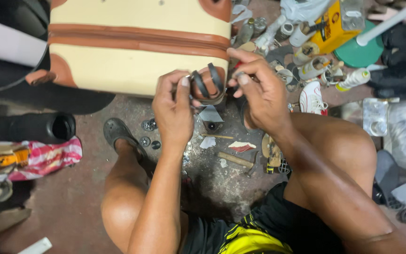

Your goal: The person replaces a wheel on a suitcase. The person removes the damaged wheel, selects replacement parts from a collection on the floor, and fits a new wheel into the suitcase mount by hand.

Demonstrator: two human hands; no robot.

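A cream suitcase (137, 28) with brown leather trim lies tilted in front of me, its corner toward my hands. A double black wheel (208, 83) sits on that brown corner. My left hand (172, 110) pinches the wheel's left side with thumb and fingers. From the right, my right hand (259, 91) presses its fingers against the wheel and seems to hold a small tool, mostly hidden. I sit low with both knees spread.
On the dirty floor lie a hammer (237, 161), small black wheels (147, 125), scraps and a black sandal (118, 134). Bottles, thread spools (354, 79), a yellow box (334, 23) and a white shoe (312, 98) crowd the right. A black tube (29, 127) and striped cloth (48, 157) lie left.
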